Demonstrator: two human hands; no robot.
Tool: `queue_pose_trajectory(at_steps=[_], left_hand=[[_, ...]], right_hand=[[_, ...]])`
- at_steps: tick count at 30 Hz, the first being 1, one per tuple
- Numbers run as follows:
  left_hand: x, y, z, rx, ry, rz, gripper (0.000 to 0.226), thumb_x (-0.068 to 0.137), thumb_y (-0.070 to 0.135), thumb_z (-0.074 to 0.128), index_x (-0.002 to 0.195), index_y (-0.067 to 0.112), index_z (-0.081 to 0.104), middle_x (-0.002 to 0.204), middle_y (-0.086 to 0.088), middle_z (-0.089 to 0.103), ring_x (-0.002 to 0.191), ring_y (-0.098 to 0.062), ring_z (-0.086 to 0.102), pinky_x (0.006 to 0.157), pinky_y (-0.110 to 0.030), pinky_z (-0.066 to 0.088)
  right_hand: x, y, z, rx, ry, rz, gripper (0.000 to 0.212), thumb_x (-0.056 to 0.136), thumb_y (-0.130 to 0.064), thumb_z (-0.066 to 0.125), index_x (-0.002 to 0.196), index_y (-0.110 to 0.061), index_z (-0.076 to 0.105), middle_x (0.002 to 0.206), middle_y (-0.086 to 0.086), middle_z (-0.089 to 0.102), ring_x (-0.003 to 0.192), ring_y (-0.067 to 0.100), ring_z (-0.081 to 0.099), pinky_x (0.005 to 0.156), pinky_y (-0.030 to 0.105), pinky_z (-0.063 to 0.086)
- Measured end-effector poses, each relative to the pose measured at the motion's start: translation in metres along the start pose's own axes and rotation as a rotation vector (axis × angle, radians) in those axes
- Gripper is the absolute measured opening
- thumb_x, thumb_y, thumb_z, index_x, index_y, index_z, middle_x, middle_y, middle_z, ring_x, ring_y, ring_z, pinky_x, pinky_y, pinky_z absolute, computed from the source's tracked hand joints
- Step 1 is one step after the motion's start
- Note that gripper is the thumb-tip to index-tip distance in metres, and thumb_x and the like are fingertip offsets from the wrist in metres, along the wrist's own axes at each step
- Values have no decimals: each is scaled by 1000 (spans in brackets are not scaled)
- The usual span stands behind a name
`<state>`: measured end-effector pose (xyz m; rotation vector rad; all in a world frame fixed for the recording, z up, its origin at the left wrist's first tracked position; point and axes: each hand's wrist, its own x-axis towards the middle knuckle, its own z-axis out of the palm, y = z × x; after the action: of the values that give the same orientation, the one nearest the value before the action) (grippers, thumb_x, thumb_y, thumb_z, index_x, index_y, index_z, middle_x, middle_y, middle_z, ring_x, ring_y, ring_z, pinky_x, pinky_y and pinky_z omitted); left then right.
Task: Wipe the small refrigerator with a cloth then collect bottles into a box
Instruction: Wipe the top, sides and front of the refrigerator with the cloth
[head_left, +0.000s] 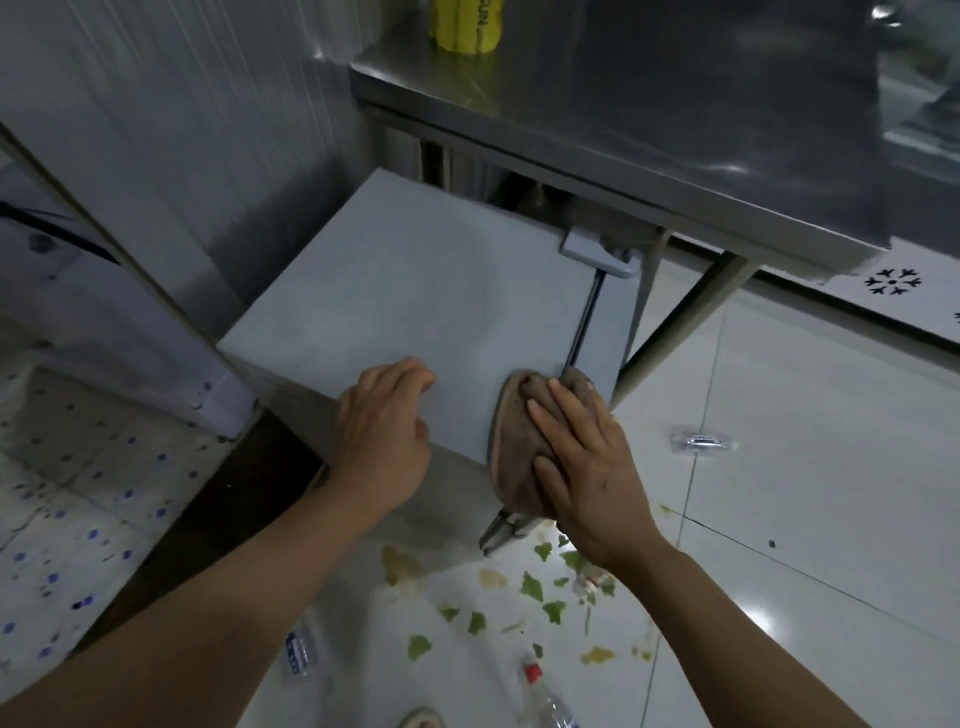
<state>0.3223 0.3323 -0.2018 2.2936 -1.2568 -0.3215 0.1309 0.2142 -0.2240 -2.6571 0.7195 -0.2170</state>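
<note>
right hand, fingers flat, presses the cloth on the refrigerator near right corner; left hand rests loosely on top. sweep far with steady overlapping strokes.

white tiled floor, plastic bottles, green scraps

Yellow container cut off by top edge, bottle cut at bottom, fridge rear hidden under table.
</note>
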Motion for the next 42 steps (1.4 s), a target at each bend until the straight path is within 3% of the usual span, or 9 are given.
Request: queue_pose_trajectory(at_steps=[5, 7, 13, 19, 27, 32, 38, 42], left_hand=[[-1, 26, 19, 80, -43, 58, 44, 82, 9, 61, 125, 19, 56, 144, 1, 41, 128, -26, 36, 104, -42, 31], [0, 28, 22, 89, -37, 48, 45, 82, 11, 62, 125, 22, 55, 145, 3, 40, 127, -25, 36, 103, -40, 29], [2, 22, 24, 96, -50, 44, 43, 84, 15, 62, 126, 24, 56, 144, 4, 41, 125, -26, 37, 104, -43, 32], [-2, 16, 33, 84, 25, 70, 41, 84, 15, 61, 123, 26, 57, 142, 5, 44, 124, -26, 39, 103, -48, 32], [-4, 0, 34, 167, 5, 248, 43, 92, 29, 48, 135, 25, 47, 148, -1, 37, 126, -27, 36, 103, -45, 28], [7, -34, 16, 249, -126, 472, 47, 94, 26, 44, 140, 28, 37, 153, 5, 27, 133, -21, 28, 104, -42, 26], [1, -54, 12, 193, -29, 504, 48, 86, 13, 54, 131, 30, 50, 145, 5, 41, 122, -24, 39, 98, -52, 31], [2, -60, 19, 183, 59, 556, 46, 85, 13, 59, 127, 29, 54, 142, 4, 46, 116, -25, 43, 95, -55, 34]], right_hand=[[36, 28, -9, 14, 73, 90, 49, 101, -30, 40, 146, -12, 34, 158, 6, 18, 148, 28, 4, 121, 42, 4], [43, 34, -11, -27, 49, 79, 51, 101, -31, 37, 148, -14, 30, 159, 5, 13, 148, 27, 0, 120, 42, 3], [10, 17, 0, -7, 49, 33, 52, 100, -36, 29, 149, -18, 30, 160, 1, 13, 148, 27, 0, 120, 46, 7], [-4, -3, 9, 35, 136, 75, 51, 97, -33, 35, 145, -15, 38, 158, 3, 21, 147, 33, 3, 121, 42, 7], [-9, -23, 18, -43, 226, 176, 53, 98, -33, 21, 143, -12, 40, 155, 6, 26, 147, 28, 14, 119, 44, 16], [-22, -53, 44, -69, 450, 329, 45, 99, -27, 35, 139, -9, 47, 151, 9, 34, 143, 31, 23, 118, 40, 25], [-20, -66, 67, -186, 638, 435, 46, 87, -5, 66, 132, -7, 55, 143, 19, 43, 135, 42, 34, 103, 35, 34], [-18, -61, 75, -202, 720, 402, 48, 83, 0, 69, 129, -7, 58, 139, 20, 46, 132, 41, 38, 99, 34, 36]])
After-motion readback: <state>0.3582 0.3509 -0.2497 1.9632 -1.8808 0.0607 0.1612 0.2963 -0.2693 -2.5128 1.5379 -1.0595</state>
